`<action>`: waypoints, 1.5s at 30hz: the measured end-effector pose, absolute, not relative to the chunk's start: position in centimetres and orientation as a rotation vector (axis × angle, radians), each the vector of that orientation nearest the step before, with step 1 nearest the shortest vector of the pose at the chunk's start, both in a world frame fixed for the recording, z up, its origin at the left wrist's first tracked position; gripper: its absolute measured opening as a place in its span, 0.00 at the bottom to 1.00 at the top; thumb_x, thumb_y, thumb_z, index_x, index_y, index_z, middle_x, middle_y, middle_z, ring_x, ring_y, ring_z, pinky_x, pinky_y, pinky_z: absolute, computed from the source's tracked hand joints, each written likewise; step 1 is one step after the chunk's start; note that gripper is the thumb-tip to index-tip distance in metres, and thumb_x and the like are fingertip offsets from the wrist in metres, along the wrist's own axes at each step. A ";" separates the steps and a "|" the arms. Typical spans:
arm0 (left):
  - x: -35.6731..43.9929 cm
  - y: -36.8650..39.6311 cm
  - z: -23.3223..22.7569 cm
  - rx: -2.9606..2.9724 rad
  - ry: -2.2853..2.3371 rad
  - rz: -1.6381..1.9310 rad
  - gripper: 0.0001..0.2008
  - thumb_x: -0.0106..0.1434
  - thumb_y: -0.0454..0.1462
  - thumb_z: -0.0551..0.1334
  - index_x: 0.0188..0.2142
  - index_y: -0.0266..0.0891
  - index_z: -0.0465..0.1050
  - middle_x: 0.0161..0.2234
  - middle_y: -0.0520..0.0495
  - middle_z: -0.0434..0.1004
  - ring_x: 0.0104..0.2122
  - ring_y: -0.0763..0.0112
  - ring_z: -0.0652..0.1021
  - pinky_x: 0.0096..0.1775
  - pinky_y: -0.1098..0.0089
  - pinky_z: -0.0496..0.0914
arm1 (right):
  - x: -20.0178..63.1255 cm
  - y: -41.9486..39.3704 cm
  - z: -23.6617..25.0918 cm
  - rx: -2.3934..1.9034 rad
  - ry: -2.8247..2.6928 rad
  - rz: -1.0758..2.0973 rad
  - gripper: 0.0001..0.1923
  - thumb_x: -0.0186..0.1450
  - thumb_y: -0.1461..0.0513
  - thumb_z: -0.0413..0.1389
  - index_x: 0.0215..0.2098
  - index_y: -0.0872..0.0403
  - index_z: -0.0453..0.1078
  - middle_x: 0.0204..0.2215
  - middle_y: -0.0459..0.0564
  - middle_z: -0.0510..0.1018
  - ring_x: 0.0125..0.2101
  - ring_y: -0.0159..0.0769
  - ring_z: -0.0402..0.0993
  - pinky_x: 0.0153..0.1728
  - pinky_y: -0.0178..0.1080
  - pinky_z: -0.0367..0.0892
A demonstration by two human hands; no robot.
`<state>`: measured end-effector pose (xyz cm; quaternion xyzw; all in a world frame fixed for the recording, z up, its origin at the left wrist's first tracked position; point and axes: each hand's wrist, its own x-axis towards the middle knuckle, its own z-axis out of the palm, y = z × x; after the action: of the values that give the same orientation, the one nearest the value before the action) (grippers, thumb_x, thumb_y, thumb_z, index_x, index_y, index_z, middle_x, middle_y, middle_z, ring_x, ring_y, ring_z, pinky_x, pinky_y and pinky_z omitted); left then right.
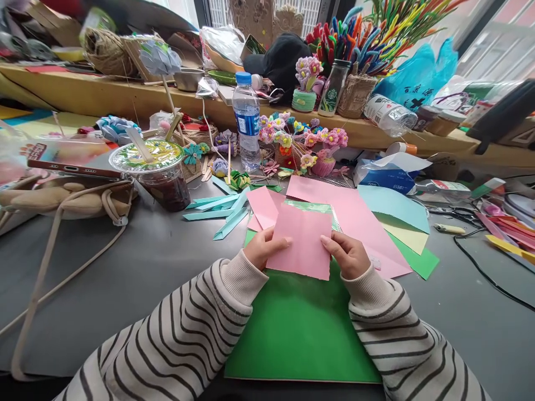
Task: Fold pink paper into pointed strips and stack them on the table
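Note:
A squarish piece of pink paper [298, 242] is held up between my two hands, with a faint crease running down its middle. My left hand [264, 248] pinches its left edge, thumb on the front face. On the opposite edge, my right hand [348, 253] grips with thumb in front and fingers behind. Below lies a large green sheet [305, 328] on the grey table. Behind the held piece are a folded pink strip [262, 207] and a larger pink sheet [355, 214]. Several folded light-blue paper strips [228, 214] lie to the left.
A lidded cup of dark drink [163, 186] stands at left beside a beige bag [62, 197]. A water bottle [246, 125] rises at the back near small craft flowers [301, 136]. Blue and yellow sheets [395, 209], scissors [462, 214] and a black cable [480, 267] lie right.

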<state>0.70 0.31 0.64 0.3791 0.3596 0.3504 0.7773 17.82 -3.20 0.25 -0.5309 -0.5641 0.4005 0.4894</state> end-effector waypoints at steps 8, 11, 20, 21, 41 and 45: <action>0.7 0.3 0.1 1.101 0.783 0.542 0.17 0.44 0.39 0.64 0.34 0.32 0.71 0.33 0.42 0.74 0.33 0.64 0.74 0.36 0.66 0.68 | 17.6 -3.1 0.6 -1.406 -1.203 1.157 0.13 0.49 0.54 0.56 0.24 0.56 0.67 0.23 0.48 0.72 0.25 0.35 0.66 0.23 0.36 0.63; -0.1 0.8 1.0 1.237 0.695 0.304 0.16 0.45 0.40 0.63 0.34 0.35 0.72 0.33 0.44 0.75 0.34 0.64 0.74 0.36 0.67 0.68 | 17.9 -3.1 0.7 -1.371 -1.286 1.172 0.13 0.50 0.54 0.55 0.23 0.56 0.66 0.18 0.46 0.68 0.21 0.31 0.63 0.20 0.34 0.60; -0.4 2.0 1.8 1.360 0.820 0.447 0.11 0.46 0.39 0.62 0.29 0.34 0.72 0.27 0.48 0.74 0.29 0.69 0.73 0.31 0.71 0.67 | 18.2 -3.0 0.7 -1.319 -1.469 1.297 0.14 0.50 0.54 0.55 0.16 0.56 0.62 0.15 0.42 0.59 0.17 0.27 0.57 0.17 0.32 0.53; -0.1 2.0 1.6 1.380 0.873 0.509 0.11 0.46 0.39 0.62 0.28 0.33 0.72 0.26 0.48 0.73 0.29 0.70 0.73 0.31 0.72 0.67 | 18.2 -3.0 0.6 -1.326 -1.482 1.313 0.14 0.49 0.54 0.55 0.17 0.57 0.63 0.16 0.42 0.61 0.18 0.28 0.58 0.17 0.32 0.55; 0.5 1.6 0.4 1.598 0.979 0.589 0.14 0.47 0.44 0.60 0.25 0.33 0.72 0.23 0.48 0.71 0.25 0.73 0.70 0.26 0.74 0.64 | 17.7 -2.3 0.4 -1.518 -1.444 1.198 0.13 0.50 0.54 0.54 0.21 0.56 0.71 0.24 0.48 0.74 0.30 0.37 0.67 0.33 0.38 0.60; 0.5 1.4 0.4 1.668 0.978 0.625 0.14 0.47 0.44 0.59 0.25 0.33 0.73 0.24 0.48 0.72 0.26 0.72 0.70 0.26 0.74 0.64 | 17.6 -2.3 0.6 -1.500 -1.444 1.195 0.12 0.51 0.55 0.54 0.20 0.56 0.71 0.24 0.48 0.73 0.30 0.37 0.67 0.34 0.37 0.60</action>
<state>0.53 1.43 0.38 0.6975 0.4093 0.2616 0.5268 17.60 -2.31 0.60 -0.5825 -0.5607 0.4641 0.3618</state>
